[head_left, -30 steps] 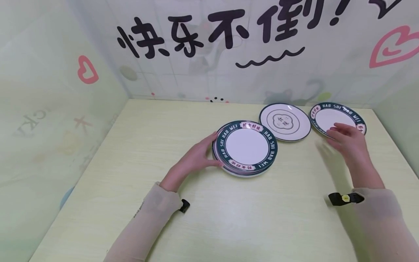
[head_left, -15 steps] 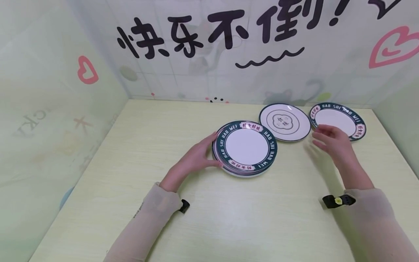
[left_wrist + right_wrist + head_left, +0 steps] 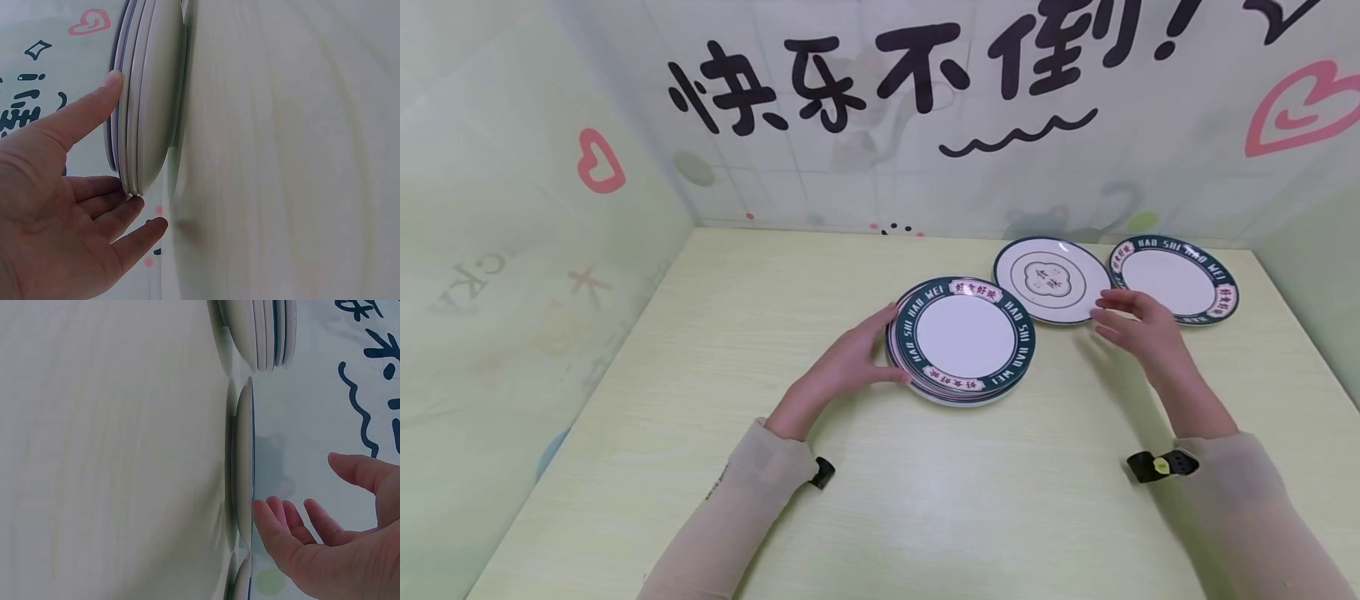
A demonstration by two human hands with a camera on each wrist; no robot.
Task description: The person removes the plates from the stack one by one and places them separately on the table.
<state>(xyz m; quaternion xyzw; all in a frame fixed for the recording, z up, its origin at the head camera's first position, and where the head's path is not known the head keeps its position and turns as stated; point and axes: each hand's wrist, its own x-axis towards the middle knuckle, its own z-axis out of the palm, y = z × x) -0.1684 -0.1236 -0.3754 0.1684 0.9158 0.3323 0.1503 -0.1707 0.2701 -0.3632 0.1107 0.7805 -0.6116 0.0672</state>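
My left hand (image 3: 846, 354) holds the left side of a stack of plates (image 3: 966, 337), thumb and fingertips spread along its rim. A green-banded plate with a white centre tops the stack. In the left wrist view, several plate rims (image 3: 128, 125) show edge-on, with the thumb (image 3: 112, 81) against them. My right hand (image 3: 1138, 333) holds nothing; its fingers are loosely bent. Its fingertips are at the right edge of a white plate (image 3: 1052, 279) with a thin dark rim and a printed centre. From the right wrist view I cannot tell whether a fingertip (image 3: 259, 509) touches that plate (image 3: 245, 469).
Another green-banded plate (image 3: 1172, 279) lies at the back right, beside the white plate. All stand on a pale wood-grain table (image 3: 962, 500). A printed backdrop (image 3: 880, 167) with black characters rises behind, and side panels (image 3: 512, 292) flank the table.
My right hand has moved left, from over the back-right green-banded plate to the white plate's right edge. The left hand and all the plates have stayed in place.
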